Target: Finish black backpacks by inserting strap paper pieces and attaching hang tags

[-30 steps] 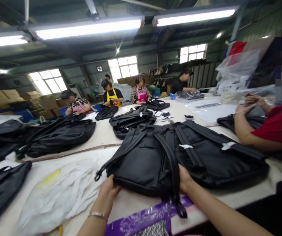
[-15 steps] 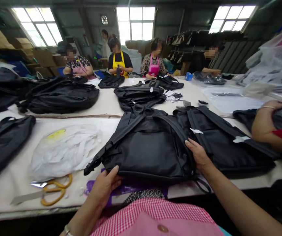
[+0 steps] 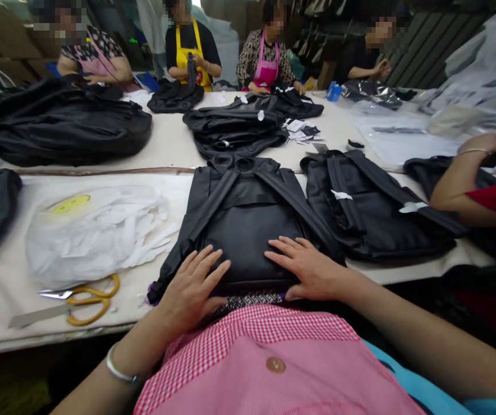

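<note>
A black backpack (image 3: pixel 248 230) lies in front of me, its two shoulder straps facing up and its top pointing away. My left hand (image 3: pixel 193 282) rests on its lower left part, fingers spread. On the lower right of the same backpack, my right hand (image 3: pixel 302 265) lies flat with the fingers apart. Neither hand grips anything. A patterned black-and-white piece (image 3: pixel 254 299) shows between the backpack's bottom edge and my pink apron. Close on the right, a second black backpack (image 3: pixel 373 213) has white wraps on its straps.
Left of my backpack are a clear plastic bag (image 3: pixel 92 236) of white strips and yellow-handled scissors (image 3: pixel 90 302). More black bags (image 3: pixel 234 124) and paper tags (image 3: pixel 302 131) lie across the table. Several co-workers sit opposite; a co-worker's arm (image 3: pixel 468 178) is at the right.
Both hands have let go of the backpack's edges and now lie flat on its front. The backpack sits straighter and closer to me. My view has tilted down.
</note>
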{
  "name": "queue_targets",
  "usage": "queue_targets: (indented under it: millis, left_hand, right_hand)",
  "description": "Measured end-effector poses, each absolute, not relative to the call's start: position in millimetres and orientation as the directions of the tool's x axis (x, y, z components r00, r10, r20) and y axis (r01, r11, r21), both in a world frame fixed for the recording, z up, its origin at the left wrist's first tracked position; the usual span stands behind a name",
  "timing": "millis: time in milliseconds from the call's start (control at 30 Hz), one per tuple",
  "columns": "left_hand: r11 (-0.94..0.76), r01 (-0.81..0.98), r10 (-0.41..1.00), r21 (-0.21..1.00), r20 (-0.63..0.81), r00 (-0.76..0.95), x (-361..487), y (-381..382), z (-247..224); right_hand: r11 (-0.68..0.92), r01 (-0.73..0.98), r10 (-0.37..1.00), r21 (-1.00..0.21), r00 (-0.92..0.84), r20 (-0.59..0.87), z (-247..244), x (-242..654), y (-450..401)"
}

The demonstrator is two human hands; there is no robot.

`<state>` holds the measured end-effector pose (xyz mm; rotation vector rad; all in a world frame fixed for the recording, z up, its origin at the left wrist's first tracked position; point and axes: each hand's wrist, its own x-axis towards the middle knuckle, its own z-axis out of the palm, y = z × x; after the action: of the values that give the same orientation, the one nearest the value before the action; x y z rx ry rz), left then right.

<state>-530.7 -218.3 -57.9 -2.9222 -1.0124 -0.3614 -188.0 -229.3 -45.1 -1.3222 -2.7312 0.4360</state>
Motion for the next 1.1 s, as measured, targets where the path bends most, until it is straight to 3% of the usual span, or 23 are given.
queue_targets:
  millis: [100, 200, 267, 400, 733, 867, 1000, 1100]
  left_hand:
    - [-0.845, 0.531, 0.531, 0.064, -0.018, 0.847, -519.5, -192.2, -52.8]
    - [-0.839, 0.506, 0.475, 0.201, -0.185, 0.86, -513.6, -162.8, -31.9]
    - [-0.795, 0.54, 0.474, 0.277, -0.272, 0.838, -509.3, -140.3, -11.7]
    - [-0.762, 0.601, 0.508, 0.241, -0.354, 0.786, -496.6, -99.5, 19.1]
    - [-0.708, 0.667, 0.585, 0.232, -0.337, 0.738, -512.1, -121.2, 2.1]
    - [-0.746, 0.618, 0.579, 0.25, -0.215, 0.786, -532.7, -131.9, -10.8]
    - [-0.847, 0.511, 0.508, 0.145, -0.06, 0.859, -551.4, -150.3, -42.4]
    - [-0.871, 0.485, 0.483, 0.079, -0.049, 0.875, -562.5, -173.2, -67.6]
  right_hand:
    - [0.568, 0.784, 0.789, -0.25, -0.605, -0.108, -56.8, -187.3, -233.0]
    - [0.537, 0.762, 0.786, -0.362, -0.608, -0.114, -49.6, -178.4, -218.5]
    - [0.46, 0.773, 0.818, -0.437, -0.56, -0.129, -36.1, -173.1, -202.2]
    - [0.33, 0.831, 0.876, -0.448, -0.446, -0.182, -13.6, -170.2, -171.2]
    - [0.337, 0.843, 0.883, -0.419, -0.437, -0.169, -25.3, -173.6, -168.9]
    - [0.417, 0.851, 0.873, -0.318, -0.473, -0.121, -28.4, -173.6, -182.1]
    - [0.575, 0.797, 0.809, -0.187, -0.588, -0.02, -52.4, -170.0, -214.7]
    - [0.646, 0.751, 0.759, -0.133, -0.652, 0.003, -78.0, -165.6, -238.3]
